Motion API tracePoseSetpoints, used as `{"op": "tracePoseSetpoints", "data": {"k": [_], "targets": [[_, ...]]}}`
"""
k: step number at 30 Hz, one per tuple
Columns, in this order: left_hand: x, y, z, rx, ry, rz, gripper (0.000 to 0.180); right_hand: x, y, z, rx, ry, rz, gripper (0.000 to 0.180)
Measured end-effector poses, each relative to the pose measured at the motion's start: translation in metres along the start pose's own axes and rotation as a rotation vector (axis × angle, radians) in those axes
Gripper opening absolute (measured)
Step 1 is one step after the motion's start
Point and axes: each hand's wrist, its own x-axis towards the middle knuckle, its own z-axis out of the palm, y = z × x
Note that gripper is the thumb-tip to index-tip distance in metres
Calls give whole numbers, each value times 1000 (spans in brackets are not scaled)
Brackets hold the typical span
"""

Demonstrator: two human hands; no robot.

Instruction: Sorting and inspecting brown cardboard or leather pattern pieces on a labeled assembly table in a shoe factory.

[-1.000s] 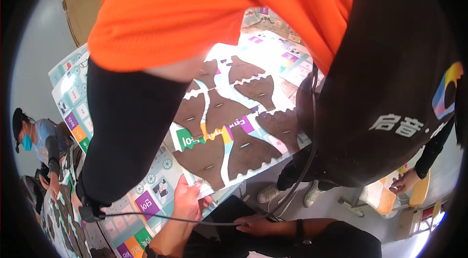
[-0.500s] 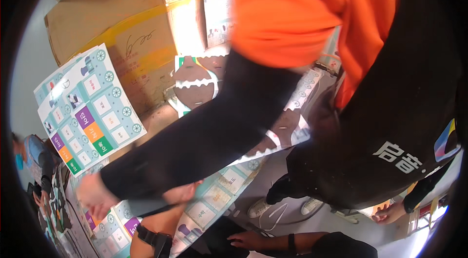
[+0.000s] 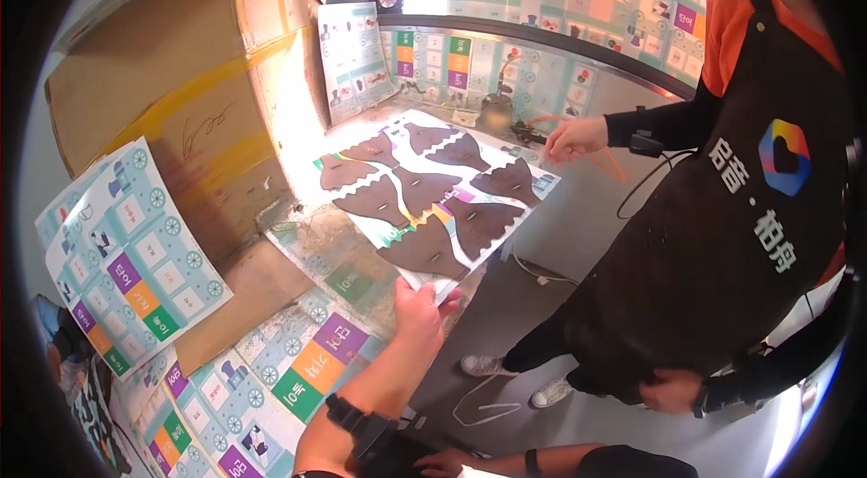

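My left hand (image 3: 423,313) is closed on the near corner of a flat board (image 3: 411,278) covered with large dark brown cut shapes (image 3: 421,248). Wavy white and coloured strips of print show between the shapes. The board is tilted, its far side near the worktop's back. Low in the picture, my right hand (image 3: 442,462) lies on dark cloth with its fingers loosely extended, holding nothing visible; part of it is hard to make out. Beyond the board's right corner is a co-worker's hand (image 3: 578,139), apart from it.
A big taped cardboard box (image 3: 172,53) stands at the left, with printed sheets (image 3: 135,252) leaning before it. More printed sheets cover the worktop (image 3: 298,360). A co-worker in a black apron (image 3: 686,234) stands at the right, the other hand (image 3: 670,389) lower. A small metal fitting (image 3: 496,110) stands behind the board.
The co-worker's arm, earlier stretched across to the printed sheets at the left, has drawn back right. My left hand now grips the brown-shaped board's near corner. The view has shifted.
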Motion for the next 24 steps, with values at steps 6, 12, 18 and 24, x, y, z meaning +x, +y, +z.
{"op": "tracePoseSetpoints", "data": {"k": [6, 12, 18, 24], "targets": [[80, -27, 36, -3, 1, -21, 24, 23, 33, 30, -66, 249, -164, 47], [73, -21, 17, 115, -238, -257, 36, 55, 98, 52, -106, 96, -148, 47], [-79, 39, -43, 659, -389, -257, 53, 31, 54, 59, -185, 112, -188, 45], [-272, 80, -184, 1121, -178, 23, 54, -23, 8, 87, -236, 166, -206, 42]]}}
